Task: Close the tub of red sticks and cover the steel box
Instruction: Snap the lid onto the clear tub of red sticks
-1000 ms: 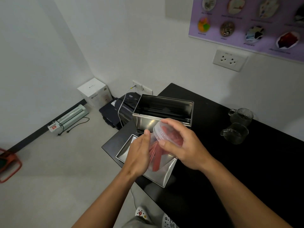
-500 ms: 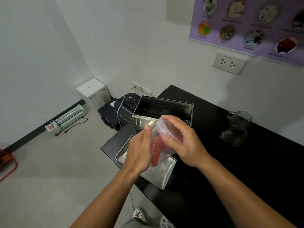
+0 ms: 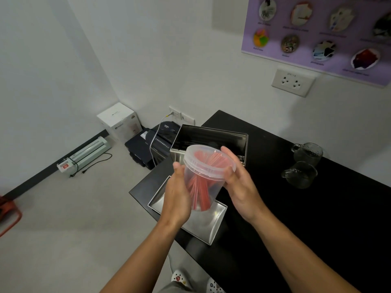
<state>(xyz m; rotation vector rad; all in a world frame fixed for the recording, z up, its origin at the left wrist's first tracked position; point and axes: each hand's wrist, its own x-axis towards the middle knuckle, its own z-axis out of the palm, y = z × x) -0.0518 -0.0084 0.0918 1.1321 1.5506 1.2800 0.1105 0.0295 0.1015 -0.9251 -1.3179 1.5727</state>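
Observation:
A clear plastic tub (image 3: 204, 182) of red sticks is held in the air above the table, its clear lid (image 3: 208, 160) sitting on its rim. My left hand (image 3: 176, 197) grips the tub's left side. My right hand (image 3: 239, 182) rests against the right edge of the lid with fingers spread. Behind the tub stands the open steel box (image 3: 211, 137), its inside dark. The flat steel lid (image 3: 213, 220) lies upside down on the table's near corner, under my hands.
The black table (image 3: 306, 218) runs right along the wall. Two glass cups (image 3: 307, 152) (image 3: 299, 175) stand at the right. On the floor to the left are a black shredder (image 3: 156, 142), a white carton (image 3: 119, 120) and a laminator (image 3: 84, 154).
The tub has been lifted and tilted so its top faces me. My right hand, which covered the lid from above, has slid off to its right edge.

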